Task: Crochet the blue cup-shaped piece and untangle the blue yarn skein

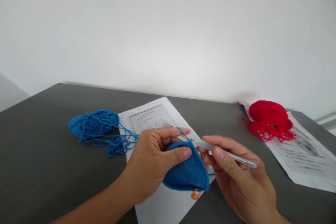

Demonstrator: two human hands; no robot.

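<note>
My left hand [157, 159] pinches a blue crochet piece [187, 169] between thumb and fingers, and a strand of blue yarn runs over its raised index finger. Between the thumb and fingers of my right hand [238, 171] lies a crochet hook [228, 154] with a grey handle. Its thin metal tip points left and meets the yarn at the top edge of the piece. An orange stitch marker [195, 194] hangs from the lower edge of the crochet piece.
A loose blue yarn skein [94, 124] lies on the dark table [47, 147] at left. Beneath my hands is a printed sheet [157, 206]. To the right, a red yarn ball [270, 113] rests on another printed sheet [312, 168]. A white wall [162, 35] stands behind.
</note>
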